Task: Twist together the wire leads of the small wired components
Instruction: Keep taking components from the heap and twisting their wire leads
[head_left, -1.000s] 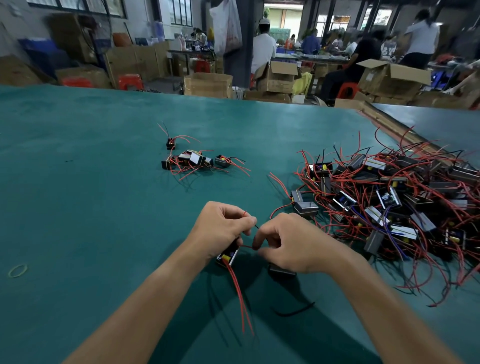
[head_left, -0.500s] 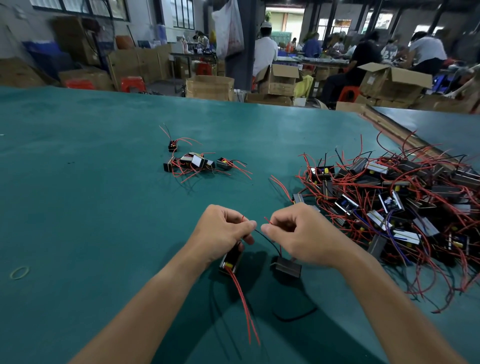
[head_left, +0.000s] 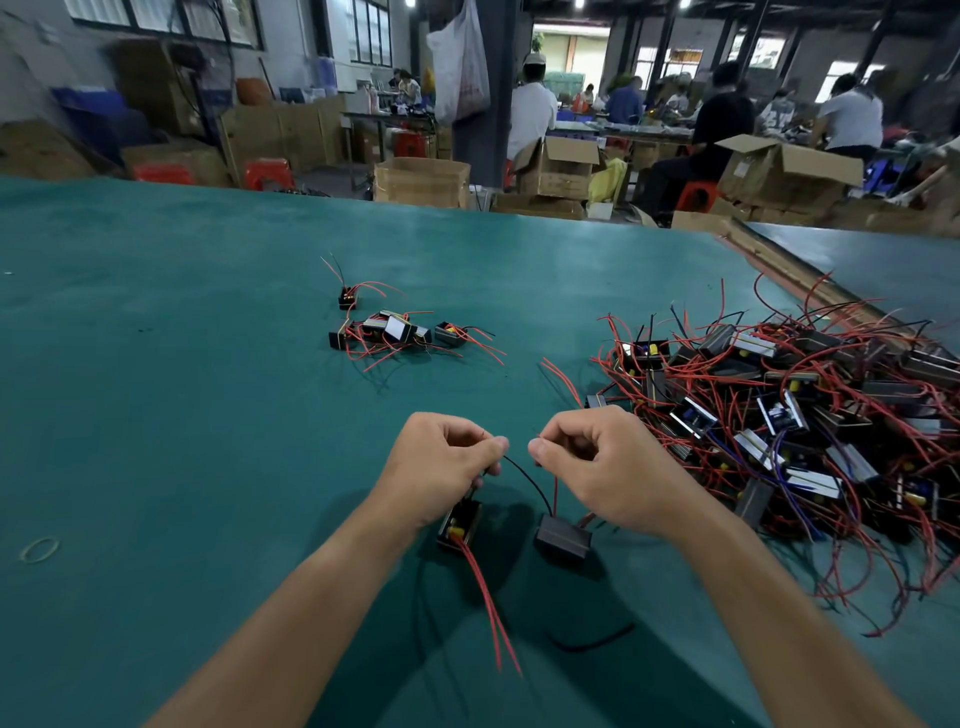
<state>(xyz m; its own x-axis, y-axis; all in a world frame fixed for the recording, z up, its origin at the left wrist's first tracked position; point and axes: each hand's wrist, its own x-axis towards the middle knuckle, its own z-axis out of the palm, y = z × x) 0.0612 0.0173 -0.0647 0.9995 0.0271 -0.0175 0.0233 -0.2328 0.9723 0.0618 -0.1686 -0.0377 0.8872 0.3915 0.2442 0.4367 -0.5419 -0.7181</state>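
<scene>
Two small black wired components hang above the green table (head_left: 156, 415). My left hand (head_left: 441, 467) pinches thin leads at its fingertips, and under it dangles one component (head_left: 458, 526) with a yellow part and two long red leads (head_left: 493, 613) trailing toward me. My right hand (head_left: 608, 467) pinches a red lead tip, and below it hangs the second black component (head_left: 563, 538). A black lead (head_left: 527, 478) arcs from that component up to my left fingertips. The two hands are a small gap apart.
A big tangled pile of components with red, black and blue leads (head_left: 779, 415) fills the right side. A small group of components (head_left: 389, 332) lies farther out at centre. A rubber band (head_left: 39, 550) lies at left. Cardboard boxes (head_left: 422, 182) and seated people are beyond the far edge.
My hands have lifted and drawn apart a little, raising both components so they hang lower beneath the fingers. The black lead now stretches between the right component and my left fingertips.
</scene>
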